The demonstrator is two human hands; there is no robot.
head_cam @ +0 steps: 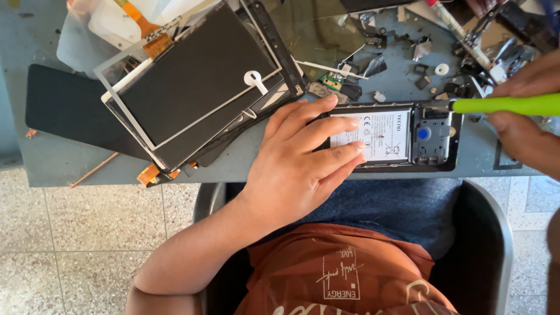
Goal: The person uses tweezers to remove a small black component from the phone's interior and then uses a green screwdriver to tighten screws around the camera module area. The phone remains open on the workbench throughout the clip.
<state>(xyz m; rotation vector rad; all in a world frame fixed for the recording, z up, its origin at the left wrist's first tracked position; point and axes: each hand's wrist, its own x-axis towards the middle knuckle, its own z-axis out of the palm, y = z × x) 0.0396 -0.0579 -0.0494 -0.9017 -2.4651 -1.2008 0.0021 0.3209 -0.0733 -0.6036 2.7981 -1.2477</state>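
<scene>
Green screwdriver [507, 104] gripped in right hand [525, 125] fingers; left hand [297, 163] fingers lie open, flat on opened phone [408, 137].

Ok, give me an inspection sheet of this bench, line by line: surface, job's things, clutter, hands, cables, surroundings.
Surface: grey worktable, worn and scuffed.
Job's things: opened phone, back off, white-labelled battery and blue-dotted board exposed; green-handled tool with its tip at the phone's top edge.
Clutter: stacked screen panels and frames at left; small loose parts behind the phone.
Hands: left hand flat on the phone; right hand grips the tool.
Cables: orange flex ribbons among the panels.
Surroundings: speckled tile floor; dark seat under the person.
</scene>
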